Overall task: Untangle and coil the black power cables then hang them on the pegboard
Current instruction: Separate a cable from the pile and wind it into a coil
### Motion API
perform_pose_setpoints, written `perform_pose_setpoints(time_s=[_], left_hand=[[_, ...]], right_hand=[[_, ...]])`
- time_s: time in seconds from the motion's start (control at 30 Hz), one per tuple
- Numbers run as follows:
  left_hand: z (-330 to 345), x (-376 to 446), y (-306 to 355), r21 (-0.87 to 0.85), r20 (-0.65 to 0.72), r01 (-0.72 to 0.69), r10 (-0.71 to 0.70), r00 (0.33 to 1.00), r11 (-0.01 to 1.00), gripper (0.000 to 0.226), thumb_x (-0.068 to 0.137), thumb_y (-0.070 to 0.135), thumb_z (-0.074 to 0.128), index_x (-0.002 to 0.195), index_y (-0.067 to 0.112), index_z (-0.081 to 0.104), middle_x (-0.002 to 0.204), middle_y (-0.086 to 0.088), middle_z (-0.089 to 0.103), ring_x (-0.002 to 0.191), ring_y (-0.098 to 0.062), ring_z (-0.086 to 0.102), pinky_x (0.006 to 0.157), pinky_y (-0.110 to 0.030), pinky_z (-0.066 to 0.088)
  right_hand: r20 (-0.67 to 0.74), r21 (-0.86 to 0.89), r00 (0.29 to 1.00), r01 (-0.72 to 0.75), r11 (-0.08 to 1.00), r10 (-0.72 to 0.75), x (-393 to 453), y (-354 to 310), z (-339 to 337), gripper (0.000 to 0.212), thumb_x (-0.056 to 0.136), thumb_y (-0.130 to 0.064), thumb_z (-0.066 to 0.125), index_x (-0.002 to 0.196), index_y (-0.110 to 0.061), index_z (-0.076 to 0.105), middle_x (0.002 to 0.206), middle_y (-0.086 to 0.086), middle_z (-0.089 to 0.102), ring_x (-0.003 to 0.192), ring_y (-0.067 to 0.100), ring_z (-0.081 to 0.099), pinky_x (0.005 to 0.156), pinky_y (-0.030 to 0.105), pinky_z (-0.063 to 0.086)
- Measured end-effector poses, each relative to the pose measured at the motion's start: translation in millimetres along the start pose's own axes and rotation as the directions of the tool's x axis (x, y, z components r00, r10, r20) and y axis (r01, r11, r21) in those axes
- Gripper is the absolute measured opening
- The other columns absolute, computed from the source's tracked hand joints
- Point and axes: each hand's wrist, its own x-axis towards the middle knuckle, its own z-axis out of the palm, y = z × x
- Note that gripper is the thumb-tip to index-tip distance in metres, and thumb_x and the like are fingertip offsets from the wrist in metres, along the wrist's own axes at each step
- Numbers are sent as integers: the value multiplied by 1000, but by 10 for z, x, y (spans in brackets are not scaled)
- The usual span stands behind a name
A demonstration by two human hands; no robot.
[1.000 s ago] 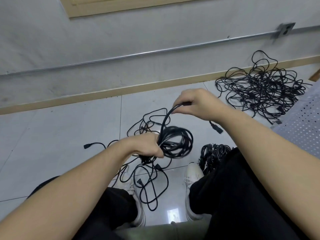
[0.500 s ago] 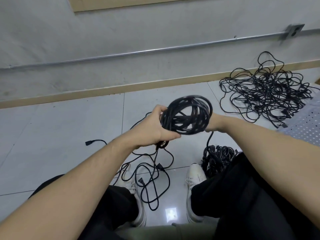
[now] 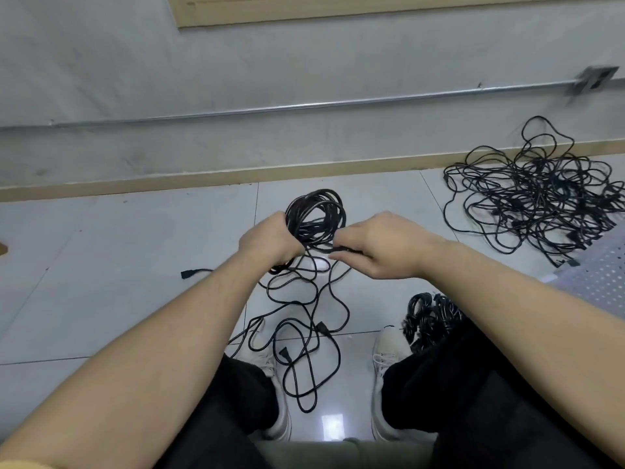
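Bare tile floor point(image 3: 111, 265) lies open left of the left hand point(image 3: 267, 240) — only a lone plug end point(image 3: 185, 274) sits there. Directly below the fingers point(image 3: 341, 247) of the right hand point(image 3: 382, 247), loose cable loops point(image 3: 304, 333) sprawl between two white shoes point(image 3: 385, 350). Right of the fingers, a tangled cable pile point(image 3: 537, 194) and a perforated board point(image 3: 602, 275) crowd the floor — beyond the fingertips, the wall point(image 3: 236, 96).

A cable coil point(image 3: 316, 214) sits between the left hand point(image 3: 267, 240) and right hand point(image 3: 378, 247). Loose cable point(image 3: 304, 326) lies below; a tangled pile point(image 3: 537, 194) lies far right.
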Motion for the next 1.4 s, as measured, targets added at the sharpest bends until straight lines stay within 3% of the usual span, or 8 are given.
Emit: perform_pose_setpoints(time_s=[0.2,0.43,0.63,0.73,0.93,1.1,1.23,1.4], left_hand=[[303,-242,205,407,30,-337,356,934,849,48,81,48,74,119,26,56,108,4,71,101,-26,67,71,-30,46],[101,-425,267,277,237,-644,599,765,713,65,59,87,71,100,40,51,80,20,62,83,-8,58,71,-31,49],[53,-526,368,-102,86,-615,623,778,782,61,64,82,71,113,48,58,90,21,69,91,-4,62,85,-32,52],[62,-525,382,-219,-30,-544,552,833,810,41,80,69,71,110,42,62,95,16,69,94,-8,63,86,-32,52],[34,-370,346,-353,-236,-356,286,929,865,44,95,67,50,116,30,40,83,9,68,72,-16,64,71,-36,50],[84,-155,216,-366,-242,-141,52,969,920,52,101,67,33,139,35,46,106,7,69,94,-21,64,82,-37,48],[172,-137,171,-58,-249,-92,75,966,994,52,102,65,28,124,28,57,88,4,63,85,-24,56,71,-35,37],[315,-223,200,260,-100,-223,256,962,940,61,103,67,16,126,30,59,105,-7,73,103,-33,65,72,-36,38]], right_hand=[[-65,166,982,-164,972,177,214,100,-36,41,93,-61,49,101,-31,75,100,-15,73,92,10,65,82,36,53],[91,704,862,-410,579,499,49,405,-108,29,65,-39,85,71,-12,74,73,11,67,70,15,52,70,33,40],[223,742,793,-515,429,566,-126,639,-31,32,93,-16,71,74,8,63,57,-3,53,51,4,46,55,18,41],[258,673,790,-560,483,556,-267,734,59,13,93,1,65,80,4,67,61,-7,62,55,-1,52,62,25,45],[397,426,676,-735,527,621,-282,553,21,62,98,-62,47,60,-14,49,57,2,41,55,18,36,52,25,33],[253,181,890,-428,886,378,-227,261,-68,41,105,-46,47,74,-18,51,60,-8,46,59,12,45,62,32,29],[165,-99,972,-155,983,170,-139,92,-83,36,106,-46,40,90,-18,54,78,2,65,71,31,53,64,33,28],[-162,-28,978,-140,990,133,-110,104,-150,46,90,-66,43,96,-34,75,82,-8,75,75,25,70,60,28,39]])
